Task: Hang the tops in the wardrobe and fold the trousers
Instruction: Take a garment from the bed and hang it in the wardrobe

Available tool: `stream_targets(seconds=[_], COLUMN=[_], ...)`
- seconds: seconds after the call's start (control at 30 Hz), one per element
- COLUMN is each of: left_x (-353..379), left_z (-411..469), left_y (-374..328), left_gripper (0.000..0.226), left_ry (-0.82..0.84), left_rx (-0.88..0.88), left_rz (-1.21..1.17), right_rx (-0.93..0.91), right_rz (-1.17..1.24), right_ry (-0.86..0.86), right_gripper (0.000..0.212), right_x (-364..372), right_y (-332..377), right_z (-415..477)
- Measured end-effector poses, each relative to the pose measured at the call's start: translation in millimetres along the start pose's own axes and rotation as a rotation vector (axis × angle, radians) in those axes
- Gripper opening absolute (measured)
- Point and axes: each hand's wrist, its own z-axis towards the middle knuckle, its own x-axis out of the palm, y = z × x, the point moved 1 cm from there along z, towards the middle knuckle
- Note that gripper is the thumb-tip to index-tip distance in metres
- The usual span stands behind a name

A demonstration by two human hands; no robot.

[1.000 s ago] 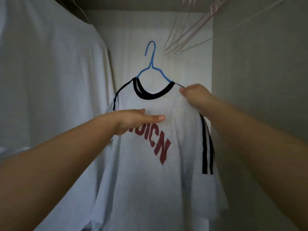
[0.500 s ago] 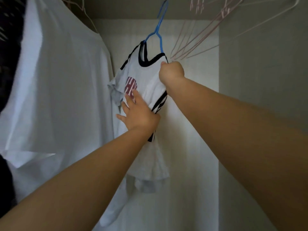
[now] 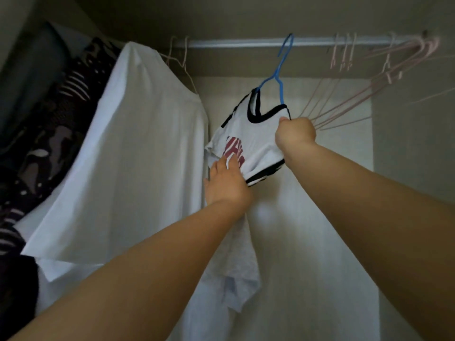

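- Your right hand (image 3: 295, 136) is a tight fist on the tee (image 3: 256, 134), at the shoulder beside the black collar. It probably traps the hanger's arm through the cloth, so you can steer from below.
- Your left hand (image 3: 226, 183) lies with fingers fairly straight against the tee's front, at the red print. It pushes the loose body up and aside, which likely keeps it from swinging or snagging.
- The tee sits on the blue hanger (image 3: 280, 77), held high and tilted, its hem dangling below your left wrist.
- The hook reaches the rail (image 3: 234, 43). Whether it is over it, you cannot tell from here.
- You aim for the gap between the white shirt (image 3: 138, 156) and the pink hangers (image 3: 369, 82), where there is room.
- Seat the hook before letting go. No trousers are in view.
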Motion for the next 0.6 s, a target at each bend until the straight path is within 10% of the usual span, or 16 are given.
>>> stream_targets(seconds=[0.6], left_x=[-21.7], left_z=[102.8], left_y=[1.4], left_gripper=[0.063], left_ry=[-0.022], left_rx=[0.142], left_rz=[-0.152], right_rx=[-0.01], right_rz=[-0.023], right_ry=[-0.067], right_gripper=[0.028], right_x=[18.9], right_y=[57.4], right_z=[66.8])
